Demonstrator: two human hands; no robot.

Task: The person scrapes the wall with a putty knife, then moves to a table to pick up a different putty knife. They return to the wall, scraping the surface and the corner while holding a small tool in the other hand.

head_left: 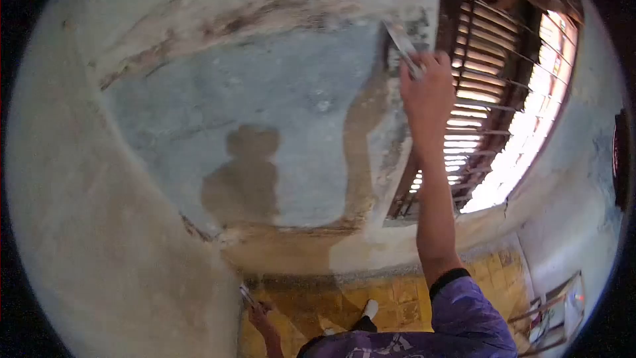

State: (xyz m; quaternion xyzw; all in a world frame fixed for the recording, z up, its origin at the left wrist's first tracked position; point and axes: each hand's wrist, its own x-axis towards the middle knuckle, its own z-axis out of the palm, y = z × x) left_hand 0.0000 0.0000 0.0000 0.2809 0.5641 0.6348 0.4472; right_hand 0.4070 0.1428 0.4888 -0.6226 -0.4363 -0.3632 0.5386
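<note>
My right hand (430, 86) is raised high and closed around a putty knife (401, 45). The pale blade of this knife lies at or very near the wall, at the upper right of a grey-blue patch (291, 106). Low at the left, my left hand (261, 318) is closed on a small tool with a light metal end (246, 293); its exact kind is too small to make out. The patch has rough, brown, flaking edges along its top and bottom. Shadows of my head and arm fall across it.
Right of the patch, a dark-framed window (487, 86) has slats and bars, with bright light coming through. Yellow tiles (397, 298) cover the floor below. A small wooden rack or stand (553, 311) with things on it stands at the lower right.
</note>
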